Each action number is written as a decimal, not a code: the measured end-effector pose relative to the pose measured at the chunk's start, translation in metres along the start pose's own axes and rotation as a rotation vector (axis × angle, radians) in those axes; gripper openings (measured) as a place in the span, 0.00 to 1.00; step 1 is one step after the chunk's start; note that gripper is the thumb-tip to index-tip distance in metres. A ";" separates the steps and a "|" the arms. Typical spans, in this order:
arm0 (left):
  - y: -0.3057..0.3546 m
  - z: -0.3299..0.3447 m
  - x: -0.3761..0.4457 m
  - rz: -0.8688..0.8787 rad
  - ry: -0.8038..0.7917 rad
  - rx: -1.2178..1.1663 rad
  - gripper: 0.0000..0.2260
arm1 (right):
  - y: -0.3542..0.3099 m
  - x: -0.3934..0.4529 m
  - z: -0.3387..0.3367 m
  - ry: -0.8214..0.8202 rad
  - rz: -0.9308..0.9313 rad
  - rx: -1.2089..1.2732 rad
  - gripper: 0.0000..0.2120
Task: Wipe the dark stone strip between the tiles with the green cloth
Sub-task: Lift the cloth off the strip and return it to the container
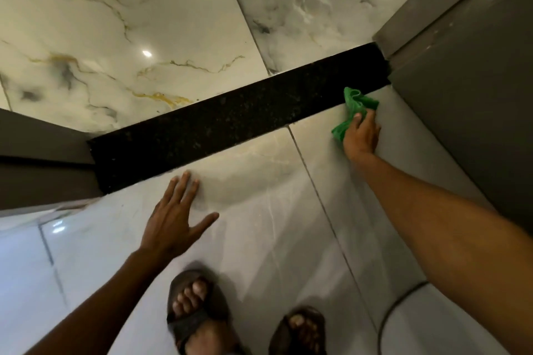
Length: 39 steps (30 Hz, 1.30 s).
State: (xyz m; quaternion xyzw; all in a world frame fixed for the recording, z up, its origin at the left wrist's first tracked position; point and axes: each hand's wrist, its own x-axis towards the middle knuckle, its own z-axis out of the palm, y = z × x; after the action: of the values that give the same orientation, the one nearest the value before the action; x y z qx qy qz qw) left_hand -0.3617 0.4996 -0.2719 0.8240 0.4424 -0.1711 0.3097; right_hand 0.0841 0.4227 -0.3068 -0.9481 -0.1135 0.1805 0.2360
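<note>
Stone strip: I see the dark stone strip (230,121) running on a diagonal from lower left to upper right, speckled black, set between the glossy veined tiles beyond it and the paler grey tiles on my side.
Green cloth: the green cloth (353,111) is bunched up at the strip's right end, its upper tip touching the strip's near edge, the rest lying on the grey tile (259,239) just beside the strip.
Right hand: my right hand (362,135) is closed on the cloth, fingers pinching its folds and pressing it to the floor; the arm reaches in from the lower right.
Left hand: my left hand (176,216) is spread wide with nothing in it, fingers apart, fingertips near the strip's near edge; I cannot tell whether the palm touches the tile.
Far tiles: the white marbled tiles (115,37) past the strip carry gold and grey veins and bright reflections of lights.
Door frame: dark frame pieces meet both ends of the strip, one on the right (461,52) and one on the left (43,158).
Feet: two feet in dark sandals (193,311) stand on the grey tile at the bottom edge.
Writing: I can read no label, brand or lettering on anything here.
</note>
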 end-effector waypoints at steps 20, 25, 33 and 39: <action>0.292 -0.204 -0.161 0.362 0.036 0.037 0.50 | 0.062 -0.273 -0.389 -0.153 0.875 1.561 0.20; 0.385 -0.184 -0.193 0.556 -0.011 0.031 0.48 | 0.125 -0.323 -0.457 0.133 0.939 1.433 0.25; 0.488 -0.089 -0.245 0.778 -0.241 0.064 0.48 | 0.250 -0.407 -0.498 0.535 0.911 0.749 0.23; 0.520 -0.010 -0.265 0.873 -0.349 0.146 0.45 | 0.297 -0.427 -0.472 0.578 0.772 0.312 0.19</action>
State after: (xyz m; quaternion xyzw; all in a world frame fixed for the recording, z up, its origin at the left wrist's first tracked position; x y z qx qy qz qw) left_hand -0.0731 0.1245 0.0691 0.9115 -0.0170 -0.1915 0.3637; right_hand -0.0784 -0.1532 0.0599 -0.8857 0.3433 -0.0003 0.3126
